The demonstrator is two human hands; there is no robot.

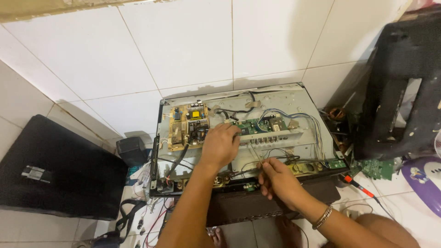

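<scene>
Done: I see the monitor (pixel 239 133) back cover off, boards bare.
Left hand (pixel 220 146): fingers curled, pressing the green board (pixel 250 125).
Right hand (pixel 278 181): fingers pinching a thin tool (pixel 255 154).
Left: boards still mounted and wired.

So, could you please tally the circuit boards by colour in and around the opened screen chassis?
Tan board, left of the left hand: 1
Green boards: 3, namely the main one, a small one at the chassis corner, and a loose one on the floor
Total: 4
</scene>
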